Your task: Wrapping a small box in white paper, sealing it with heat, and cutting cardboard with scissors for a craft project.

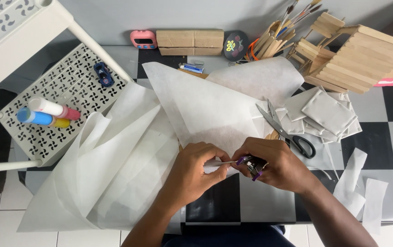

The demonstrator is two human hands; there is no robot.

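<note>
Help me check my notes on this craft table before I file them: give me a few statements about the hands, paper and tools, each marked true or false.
1. The right hand holds a small purple stapler. True.
2. The left hand is lifting the scissors. False: it pinches a folded piece of white paper; the scissors lie untouched on the table.
3. Both hands meet at the same piece of paper. True.
4. The toy car sits beside the scissors. False: it sits on the white perforated shelf.
5. The paint bottles stand upright. False: they lie on their sides.
</note>
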